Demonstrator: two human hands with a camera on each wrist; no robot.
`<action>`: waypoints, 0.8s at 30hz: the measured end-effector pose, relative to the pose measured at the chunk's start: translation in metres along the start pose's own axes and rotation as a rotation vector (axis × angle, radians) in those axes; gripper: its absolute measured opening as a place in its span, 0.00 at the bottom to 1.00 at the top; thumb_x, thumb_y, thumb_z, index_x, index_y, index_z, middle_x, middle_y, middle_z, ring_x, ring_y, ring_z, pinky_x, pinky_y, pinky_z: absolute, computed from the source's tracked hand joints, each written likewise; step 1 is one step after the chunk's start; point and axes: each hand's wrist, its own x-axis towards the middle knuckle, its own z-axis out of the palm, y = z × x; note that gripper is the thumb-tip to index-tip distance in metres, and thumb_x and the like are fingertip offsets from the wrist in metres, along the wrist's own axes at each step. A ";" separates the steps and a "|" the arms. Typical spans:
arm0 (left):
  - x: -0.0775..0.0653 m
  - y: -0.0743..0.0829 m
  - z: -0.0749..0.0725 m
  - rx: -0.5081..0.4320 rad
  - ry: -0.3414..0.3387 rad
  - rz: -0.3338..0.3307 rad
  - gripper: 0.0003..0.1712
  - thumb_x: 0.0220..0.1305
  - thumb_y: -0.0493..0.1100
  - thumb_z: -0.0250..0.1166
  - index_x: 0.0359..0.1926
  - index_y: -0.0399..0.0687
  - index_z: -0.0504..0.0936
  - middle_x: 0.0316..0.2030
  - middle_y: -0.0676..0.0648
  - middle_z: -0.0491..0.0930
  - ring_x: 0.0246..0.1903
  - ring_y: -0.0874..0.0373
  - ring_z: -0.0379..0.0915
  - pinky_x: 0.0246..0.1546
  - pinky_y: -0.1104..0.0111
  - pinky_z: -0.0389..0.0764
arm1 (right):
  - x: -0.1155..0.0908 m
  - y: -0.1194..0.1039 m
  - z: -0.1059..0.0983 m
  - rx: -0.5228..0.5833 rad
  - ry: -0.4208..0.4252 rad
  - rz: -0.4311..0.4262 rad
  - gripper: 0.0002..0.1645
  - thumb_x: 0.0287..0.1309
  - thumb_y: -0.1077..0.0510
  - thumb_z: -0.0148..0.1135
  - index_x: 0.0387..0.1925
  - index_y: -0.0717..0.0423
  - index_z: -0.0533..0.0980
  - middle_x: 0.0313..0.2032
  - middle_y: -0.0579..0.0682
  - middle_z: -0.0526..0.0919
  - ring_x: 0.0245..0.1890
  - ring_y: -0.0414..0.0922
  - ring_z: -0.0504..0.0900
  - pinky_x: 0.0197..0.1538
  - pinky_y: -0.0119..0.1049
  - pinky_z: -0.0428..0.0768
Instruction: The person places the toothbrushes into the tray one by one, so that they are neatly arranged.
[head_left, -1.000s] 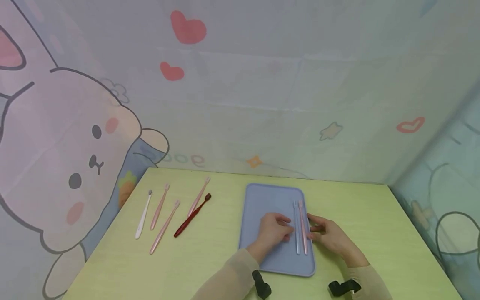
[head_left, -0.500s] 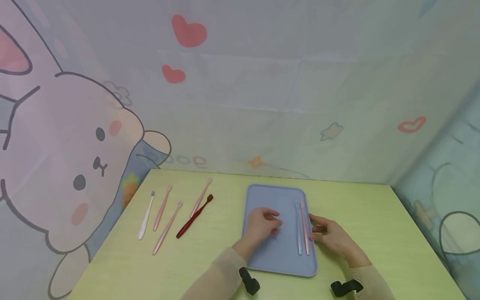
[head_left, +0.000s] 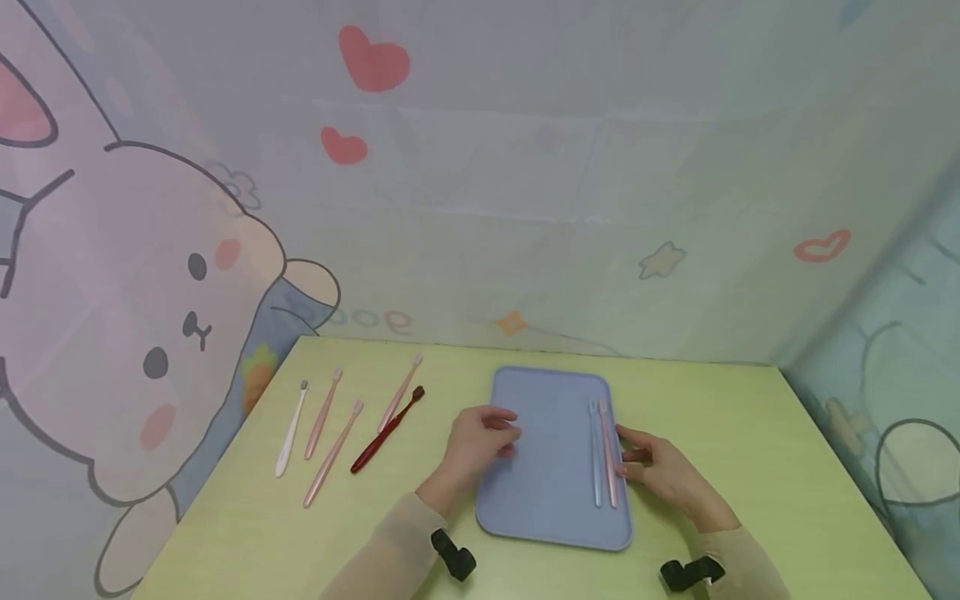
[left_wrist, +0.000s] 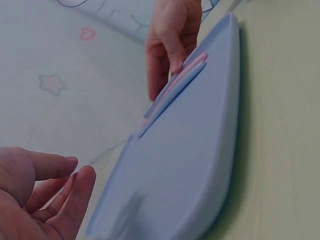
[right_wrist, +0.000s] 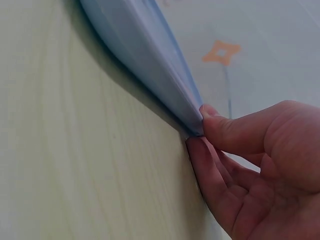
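Note:
A pale blue tray [head_left: 540, 467] lies on the table. Side by side along its right part rest a blue toothbrush [head_left: 596, 454] and a pink toothbrush [head_left: 608, 457]. My left hand [head_left: 480, 440] is over the tray's left edge, its fingers loosely bent and holding nothing; the left wrist view shows a gap between that hand [left_wrist: 47, 195] and the tray. At the right side, my right hand [head_left: 663, 475] holds the tray's rim, thumb on top and fingers against the edge, as the right wrist view of the hand [right_wrist: 250, 165] shows.
Left of the tray lie a white toothbrush [head_left: 291, 429], a dark red toothbrush [head_left: 387, 431] and several pink ones, among them a pink toothbrush [head_left: 333, 455] nearest the front. The dark red one touches or overlaps a pink toothbrush [head_left: 399, 395] behind it. A printed cloth [head_left: 480, 208] stands behind the table.
My left hand has moved left, from beside the two toothbrushes on the tray to the tray's left edge. The right hand stays at the right rim.

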 end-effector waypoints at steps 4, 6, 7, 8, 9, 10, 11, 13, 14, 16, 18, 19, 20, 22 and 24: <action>-0.007 0.004 -0.031 0.000 0.021 0.022 0.17 0.66 0.32 0.73 0.53 0.27 0.86 0.39 0.38 0.86 0.30 0.47 0.88 0.36 0.59 0.91 | -0.001 -0.002 0.000 0.006 -0.004 0.004 0.43 0.65 0.65 0.72 0.77 0.68 0.65 0.56 0.68 0.85 0.59 0.62 0.84 0.69 0.62 0.74; -0.011 0.005 -0.048 -0.008 0.037 0.019 0.16 0.66 0.31 0.73 0.53 0.27 0.86 0.39 0.37 0.86 0.31 0.45 0.88 0.36 0.59 0.91 | -0.001 -0.003 -0.001 -0.002 -0.007 0.002 0.43 0.65 0.64 0.72 0.77 0.69 0.65 0.55 0.67 0.85 0.58 0.62 0.84 0.68 0.62 0.75; -0.013 0.006 -0.056 -0.011 0.047 0.014 0.16 0.66 0.31 0.72 0.53 0.27 0.86 0.39 0.37 0.86 0.31 0.45 0.88 0.36 0.60 0.91 | -0.001 -0.004 -0.001 -0.009 -0.010 -0.002 0.43 0.65 0.64 0.72 0.77 0.69 0.65 0.55 0.67 0.85 0.58 0.62 0.84 0.68 0.62 0.75; -0.015 0.005 -0.065 -0.006 0.056 0.015 0.15 0.66 0.31 0.72 0.52 0.27 0.86 0.39 0.37 0.85 0.32 0.44 0.88 0.35 0.61 0.91 | -0.001 -0.004 -0.001 -0.014 -0.011 -0.002 0.43 0.65 0.64 0.73 0.77 0.69 0.65 0.55 0.67 0.85 0.58 0.62 0.84 0.68 0.62 0.75; -0.017 0.004 -0.074 0.000 0.061 0.015 0.15 0.67 0.30 0.72 0.52 0.27 0.86 0.39 0.37 0.85 0.32 0.44 0.88 0.35 0.62 0.91 | -0.001 -0.004 -0.001 -0.015 -0.011 0.000 0.43 0.66 0.64 0.72 0.77 0.69 0.65 0.55 0.67 0.86 0.58 0.62 0.84 0.68 0.62 0.75; -0.019 0.003 -0.083 0.009 0.064 0.015 0.15 0.67 0.30 0.71 0.53 0.27 0.86 0.39 0.38 0.85 0.33 0.43 0.88 0.35 0.62 0.91 | -0.001 -0.004 -0.001 -0.019 -0.013 0.001 0.43 0.66 0.64 0.72 0.77 0.69 0.65 0.55 0.66 0.86 0.58 0.62 0.84 0.68 0.62 0.75; -0.021 0.002 -0.091 0.023 0.065 0.016 0.15 0.67 0.30 0.71 0.53 0.28 0.86 0.39 0.38 0.84 0.34 0.42 0.88 0.35 0.63 0.91 | -0.001 -0.004 -0.001 -0.027 -0.015 -0.001 0.43 0.66 0.64 0.72 0.77 0.69 0.65 0.55 0.66 0.85 0.58 0.61 0.84 0.68 0.62 0.75; -0.023 -0.001 -0.107 0.060 0.065 0.027 0.15 0.68 0.30 0.71 0.54 0.28 0.86 0.39 0.39 0.84 0.36 0.41 0.88 0.36 0.64 0.90 | -0.001 -0.004 -0.001 -0.027 -0.015 0.005 0.43 0.66 0.64 0.72 0.77 0.69 0.65 0.56 0.66 0.85 0.59 0.61 0.83 0.68 0.62 0.75; -0.025 -0.002 -0.114 0.079 0.064 0.030 0.15 0.69 0.31 0.70 0.54 0.28 0.85 0.40 0.39 0.84 0.36 0.41 0.88 0.37 0.64 0.90 | -0.001 -0.004 -0.001 -0.023 -0.012 0.010 0.43 0.66 0.65 0.72 0.77 0.68 0.65 0.56 0.65 0.85 0.59 0.61 0.83 0.68 0.62 0.75; -0.028 -0.005 -0.128 0.123 0.062 0.035 0.15 0.69 0.31 0.70 0.55 0.28 0.85 0.40 0.39 0.85 0.37 0.42 0.88 0.38 0.64 0.90 | -0.001 -0.004 -0.002 -0.025 -0.017 0.002 0.43 0.66 0.65 0.72 0.77 0.70 0.64 0.57 0.67 0.84 0.59 0.62 0.83 0.67 0.62 0.76; -0.032 -0.005 -0.141 0.165 0.062 0.044 0.16 0.70 0.32 0.70 0.55 0.28 0.85 0.41 0.40 0.86 0.38 0.43 0.88 0.38 0.63 0.90 | -0.001 -0.005 -0.003 -0.018 -0.014 0.011 0.43 0.66 0.65 0.71 0.77 0.69 0.64 0.57 0.67 0.84 0.59 0.61 0.83 0.67 0.61 0.76; -0.034 -0.005 -0.147 0.180 0.061 0.044 0.16 0.70 0.33 0.71 0.55 0.28 0.85 0.41 0.40 0.86 0.38 0.44 0.88 0.38 0.62 0.91 | -0.001 -0.004 -0.003 -0.017 -0.013 0.010 0.43 0.66 0.66 0.72 0.77 0.70 0.64 0.58 0.67 0.84 0.59 0.62 0.83 0.67 0.61 0.76; -0.035 -0.006 -0.153 0.197 0.057 0.050 0.16 0.70 0.33 0.71 0.55 0.28 0.85 0.41 0.39 0.87 0.38 0.44 0.88 0.38 0.61 0.91 | -0.001 -0.004 -0.004 -0.017 -0.012 0.006 0.43 0.66 0.66 0.72 0.77 0.70 0.64 0.58 0.68 0.83 0.59 0.62 0.83 0.67 0.61 0.77; -0.037 -0.007 -0.167 0.219 0.048 0.044 0.17 0.70 0.33 0.71 0.56 0.28 0.85 0.42 0.39 0.87 0.38 0.43 0.87 0.36 0.60 0.90 | -0.001 -0.003 -0.004 -0.015 -0.011 -0.001 0.43 0.65 0.66 0.72 0.77 0.71 0.65 0.58 0.68 0.83 0.59 0.61 0.83 0.66 0.59 0.78; -0.038 -0.009 -0.179 0.225 0.036 0.044 0.18 0.70 0.33 0.72 0.57 0.28 0.84 0.43 0.38 0.87 0.39 0.42 0.87 0.36 0.59 0.90 | 0.000 -0.001 -0.004 -0.013 -0.009 -0.006 0.43 0.65 0.66 0.73 0.76 0.71 0.65 0.58 0.68 0.84 0.58 0.61 0.84 0.65 0.58 0.78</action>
